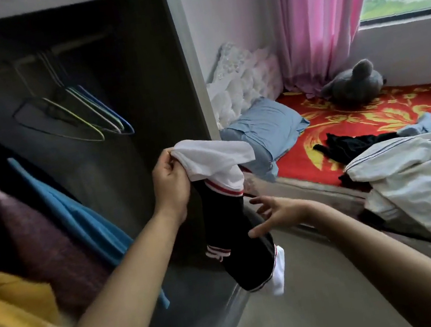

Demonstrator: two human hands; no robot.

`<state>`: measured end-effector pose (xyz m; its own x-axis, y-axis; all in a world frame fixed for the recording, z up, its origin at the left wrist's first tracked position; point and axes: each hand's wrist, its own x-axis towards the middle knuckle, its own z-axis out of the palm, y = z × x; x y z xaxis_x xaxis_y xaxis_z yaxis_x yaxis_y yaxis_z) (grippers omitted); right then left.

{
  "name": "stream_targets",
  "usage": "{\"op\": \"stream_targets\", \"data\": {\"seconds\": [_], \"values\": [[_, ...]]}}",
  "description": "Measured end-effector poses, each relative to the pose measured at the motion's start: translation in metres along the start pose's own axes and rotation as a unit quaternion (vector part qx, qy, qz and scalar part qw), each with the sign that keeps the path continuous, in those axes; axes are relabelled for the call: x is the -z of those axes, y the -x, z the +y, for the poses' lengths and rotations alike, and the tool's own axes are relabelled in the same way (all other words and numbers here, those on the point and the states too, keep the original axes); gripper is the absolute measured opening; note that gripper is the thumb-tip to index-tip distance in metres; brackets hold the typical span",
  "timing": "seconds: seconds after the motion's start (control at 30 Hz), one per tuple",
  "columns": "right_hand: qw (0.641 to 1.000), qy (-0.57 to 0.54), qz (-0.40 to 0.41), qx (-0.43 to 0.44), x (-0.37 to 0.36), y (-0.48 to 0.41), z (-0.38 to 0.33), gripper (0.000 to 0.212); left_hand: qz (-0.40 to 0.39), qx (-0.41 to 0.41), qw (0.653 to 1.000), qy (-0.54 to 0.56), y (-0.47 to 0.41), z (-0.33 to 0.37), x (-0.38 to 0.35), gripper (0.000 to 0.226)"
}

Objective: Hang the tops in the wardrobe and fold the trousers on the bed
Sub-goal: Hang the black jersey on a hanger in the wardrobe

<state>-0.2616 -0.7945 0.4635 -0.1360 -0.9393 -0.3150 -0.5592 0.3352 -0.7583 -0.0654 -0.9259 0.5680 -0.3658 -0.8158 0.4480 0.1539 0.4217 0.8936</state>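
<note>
a black and white top (227, 219) is held up by its white upper edge, which is pinched in the left hand (171, 179), so that it hangs free before the open wardrobe (111, 167). the right hand (278, 214) is held open, fingers spread at the black cloth, probably to steady it. empty hangers (79, 118) are seen on the rail nearby. more clothes (427, 178) are heaped on the bed (372, 112).

I count two hands of mine: my left hand (171, 179) and my right hand (278, 214). There is one black-and-white top (231, 226) mid-frame. At upper left are about four empty hangers (85, 117); they overlap, so I can't be sure. On the right are one pillow (265, 128), one soft toy (353, 84) and one curtain (326, 14).
</note>
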Motion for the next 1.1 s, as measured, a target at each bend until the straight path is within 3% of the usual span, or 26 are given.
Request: {"op": "stream_targets", "data": {"seconds": [0.13,0.2,0.23,0.33,0.37,0.4,0.5,0.57,0.63,0.7,0.8,0.87,0.93,1.0,1.1], "values": [[0.995,-0.055,-0.056,-0.053,-0.066,-0.024,0.009,0.155,0.053,-0.033,0.998,0.013,-0.017,0.018,0.02,0.033],[0.993,-0.106,-0.043,-0.042,-0.101,-0.036,-0.012,0.159,0.092,-0.034,0.995,0.025,-0.027,0.024,0.027,0.027],[0.992,-0.123,0.003,-0.025,-0.117,-0.042,-0.026,0.155,0.108,-0.032,0.993,0.034,-0.033,0.024,0.032,0.023],[0.971,-0.106,0.213,0.028,-0.152,-0.052,-0.064,0.117,0.145,-0.028,0.987,0.059,-0.048,0.026,0.047,0.023],[0.968,-0.089,0.231,0.044,-0.157,-0.056,-0.073,0.107,0.158,-0.028,0.985,0.064,-0.053,0.025,0.052,0.024],[0.973,-0.08,0.209,0.053,-0.16,-0.06,-0.081,0.101,0.172,-0.023,0.982,0.07,-0.057,0.025,0.058,0.024],[0.991,-0.101,0.035,0.081,-0.166,-0.074,-0.098,0.074,0.199,-0.001,0.976,0.087,-0.07,0.018,0.074,0.023],[0.991,-0.091,0.012,0.102,-0.174,-0.086,-0.107,0.041,0.201,0.002,0.976,0.087,-0.076,0.014,0.087,0.024],[0.988,-0.097,0.063,0.105,-0.179,-0.103,-0.115,0.02,0.213,-0.004,0.974,0.073,-0.081,0.009,0.103,0.025],[0.975,-0.144,0.133,0.102,-0.171,-0.115,-0.118,0.02,0.254,-0.011,0.966,0.045,-0.088,0.005,0.126,0.028],[0.923,-0.255,0.283,0.046,-0.128,-0.128,-0.12,0.025,0.343,0.04,0.938,0.034,-0.102,-0.011,0.172,0.026],[0.907,-0.225,0.354,0.015,-0.095,-0.139,-0.125,0.028,0.375,0.077,0.924,0.004,-0.105,-0.031,0.203,0.026],[0.914,-0.154,0.374,0.032,-0.066,-0.149,-0.138,0.027,0.322,0.082,0.938,-0.092,-0.1,-0.054,0.221,0.02],[0.921,-0.089,0.374,0.066,-0.043,-0.157,-0.158,0.029,0.221,0.107,0.955,-0.168,-0.093,-0.075,0.229,0.02],[0.924,-0.008,0.367,0.107,-0.018,-0.167,-0.188,0.036,0.1,0.122,0.944,-0.291,-0.088,-0.101,0.235,0.023]]}}
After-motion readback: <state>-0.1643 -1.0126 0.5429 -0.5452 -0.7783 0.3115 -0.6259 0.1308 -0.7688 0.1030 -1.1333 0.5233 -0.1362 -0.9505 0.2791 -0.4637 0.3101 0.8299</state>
